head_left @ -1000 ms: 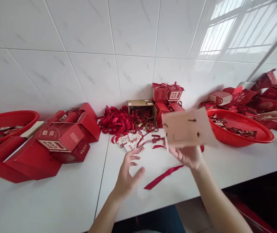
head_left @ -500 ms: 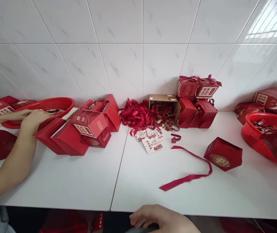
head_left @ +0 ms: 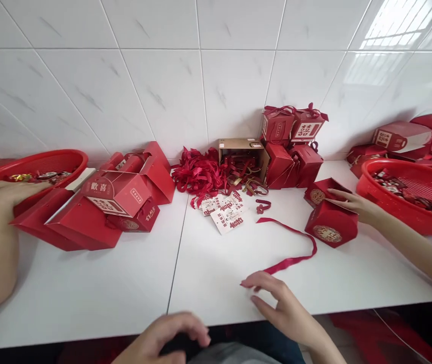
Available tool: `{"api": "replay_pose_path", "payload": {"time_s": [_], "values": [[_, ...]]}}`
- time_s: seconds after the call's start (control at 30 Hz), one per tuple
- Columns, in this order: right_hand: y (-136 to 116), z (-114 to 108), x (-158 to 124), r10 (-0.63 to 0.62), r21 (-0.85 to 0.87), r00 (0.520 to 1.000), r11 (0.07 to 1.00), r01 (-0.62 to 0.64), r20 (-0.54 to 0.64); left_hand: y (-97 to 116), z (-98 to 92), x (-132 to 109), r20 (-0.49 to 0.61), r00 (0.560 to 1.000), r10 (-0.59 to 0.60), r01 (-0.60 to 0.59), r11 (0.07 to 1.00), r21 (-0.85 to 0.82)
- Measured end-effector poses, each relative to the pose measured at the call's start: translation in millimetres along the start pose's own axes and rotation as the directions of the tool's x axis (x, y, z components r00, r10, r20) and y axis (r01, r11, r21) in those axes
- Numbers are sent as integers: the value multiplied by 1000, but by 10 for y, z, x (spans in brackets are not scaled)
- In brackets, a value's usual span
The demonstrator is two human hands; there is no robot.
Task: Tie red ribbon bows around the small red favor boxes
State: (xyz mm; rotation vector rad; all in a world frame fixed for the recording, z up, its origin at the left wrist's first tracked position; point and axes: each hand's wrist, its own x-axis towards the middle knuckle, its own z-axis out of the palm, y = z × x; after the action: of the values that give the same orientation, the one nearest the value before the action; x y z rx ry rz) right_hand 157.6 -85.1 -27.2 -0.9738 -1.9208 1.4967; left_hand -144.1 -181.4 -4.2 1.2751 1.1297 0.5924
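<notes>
Your right hand (head_left: 288, 308) has thumb and fingers parted at the near end of a long, flat, dark-red satin ribbon (head_left: 290, 262), contact unclear; your left hand (head_left: 158, 332), also unclosed, is by the edge of the smooth white desk (head_left: 213, 273). The ribbon lies curved on top, likely light, limp and slippery; pinch its near end.

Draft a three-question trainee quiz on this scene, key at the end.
1. True or false: the right hand is closer to the loose ribbon than the left hand is.
2. How many boxes form the top row of the stacked boxes beside the cardboard box?
3. Whose hand is at the gold-emblem boxes: the wearer's or a co-worker's?

Key: 1. True. 2. Two. 3. A co-worker's hand.
</notes>
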Motion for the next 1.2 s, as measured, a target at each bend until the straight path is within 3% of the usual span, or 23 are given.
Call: {"api": "replay_pose_path", "payload": {"time_s": [0.03,0.07,0.13,0.2,0.23,0.33,0.43,0.6,0.7,0.8,0.9,0.97,1.2], "values": [[55,-49,6,-18,-114,999,993,12,-47,198,-19,217,28,998,52,-53,997,53],[127,-89,14,-21,-209,997,978,4,-80,354,-36,447,-29,996,86,-83,991,105],[297,-138,34,2,-323,989,945,-50,-148,520,-70,926,-254,947,197,-154,972,180],[455,-151,55,20,-357,975,929,-100,-223,524,-115,1385,-447,841,305,-183,938,295],[514,-147,64,24,-355,967,928,-116,-252,493,-139,1587,-481,812,331,-174,924,341],[593,-119,70,5,-323,948,940,-114,-318,379,-173,1998,-478,788,387,-144,872,468],[573,-79,60,-23,-264,929,961,-81,-368,317,-94,2078,-379,836,396,-113,801,588],[539,-28,71,-28,-178,884,982,-63,-467,312,113,1788,-204,907,369,-92,645,758],[516,-31,96,-21,-153,854,986,-69,-520,354,111,1649,-127,932,340,-86,548,832],[469,-33,110,14,-58,866,997,-50,-500,424,37,1651,-144,940,309,9,401,916],[443,8,111,61,35,895,998,-51,-442,524,-20,1783,-251,888,384,143,288,947],[462,64,113,75,83,899,996,-43,-432,596,-30,1926,-262,856,445,164,246,955],[661,232,143,58,207,863,977,55,-502,721,82,2661,-172,882,439,70,237,969]]}}
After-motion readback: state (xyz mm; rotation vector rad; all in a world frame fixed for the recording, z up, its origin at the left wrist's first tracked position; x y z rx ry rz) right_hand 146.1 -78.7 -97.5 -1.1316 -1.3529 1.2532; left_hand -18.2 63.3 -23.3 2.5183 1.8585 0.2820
